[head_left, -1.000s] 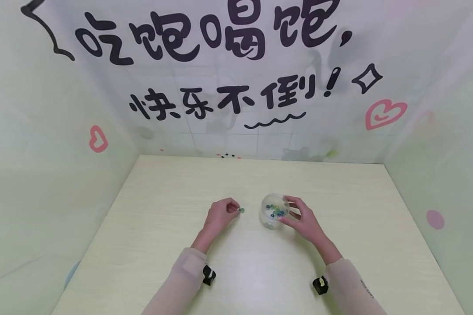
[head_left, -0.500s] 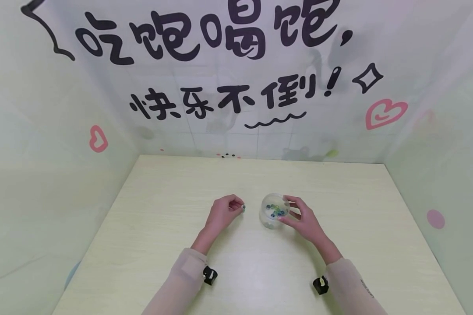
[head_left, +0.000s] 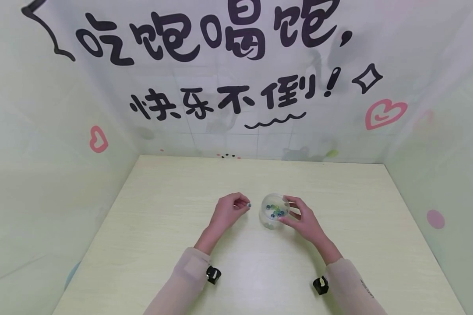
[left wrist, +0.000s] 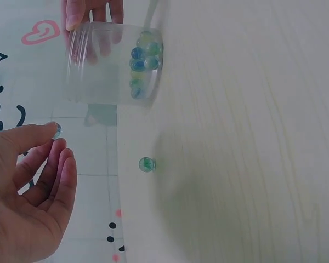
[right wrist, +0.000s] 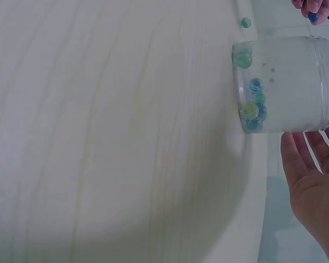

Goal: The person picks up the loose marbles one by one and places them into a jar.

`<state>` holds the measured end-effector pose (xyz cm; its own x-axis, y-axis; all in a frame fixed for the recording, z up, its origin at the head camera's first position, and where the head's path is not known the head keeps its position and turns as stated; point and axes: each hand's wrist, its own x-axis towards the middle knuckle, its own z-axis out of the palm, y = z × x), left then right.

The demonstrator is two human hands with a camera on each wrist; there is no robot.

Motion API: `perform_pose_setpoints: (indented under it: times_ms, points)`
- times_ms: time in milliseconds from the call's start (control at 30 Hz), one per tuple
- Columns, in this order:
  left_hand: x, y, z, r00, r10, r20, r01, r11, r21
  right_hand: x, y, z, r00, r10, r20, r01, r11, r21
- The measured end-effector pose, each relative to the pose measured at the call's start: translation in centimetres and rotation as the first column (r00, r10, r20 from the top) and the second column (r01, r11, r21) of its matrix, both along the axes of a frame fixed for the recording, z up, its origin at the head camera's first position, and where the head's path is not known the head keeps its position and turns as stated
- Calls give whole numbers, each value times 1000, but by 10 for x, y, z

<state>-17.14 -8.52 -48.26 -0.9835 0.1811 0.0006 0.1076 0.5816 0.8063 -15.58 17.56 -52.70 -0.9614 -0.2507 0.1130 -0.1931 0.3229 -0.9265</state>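
Between thumb and fingertips, my left hand (head_left: 226, 214) pinches a small blue glass marble (head_left: 249, 204), held above the table just left of a clear jar (head_left: 266, 221). The jar stands upright with its mouth uncovered, and several blue, green and yellow marbles (left wrist: 145, 55) lie on its bottom. My right hand (head_left: 305, 223) holds the jar from the right side, thumb and fingers around its upper part. A loose green marble (left wrist: 147, 164) sits on the table near the jar in the left wrist view; in the head view my left hand hides it.
The pale wooden table (head_left: 173, 183) is bounded at the back by a wall sheet (head_left: 236, 142) with black lettering. Side sheets (head_left: 437, 175) close it in left and right. A black wrist camera (head_left: 213, 274) hangs under each sleeve.
My left hand has lifted the blue marble off the table and moved it right and slightly away from me, closer to the jar. My right hand and the jar have stayed in place.
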Motion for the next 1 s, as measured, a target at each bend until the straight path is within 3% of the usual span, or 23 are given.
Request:
perform_pose_setpoints:
  times_ms: [700,1000]
  points:
    - [0,22,6,997,-74,-10,74,997,9,-1,-1,-1,1000,-1,28,1,1000,-9]
    - [-1,30,7,994,-109,-4,109,994,-1,12,-7,34,999,16,39,-16,1000,9]
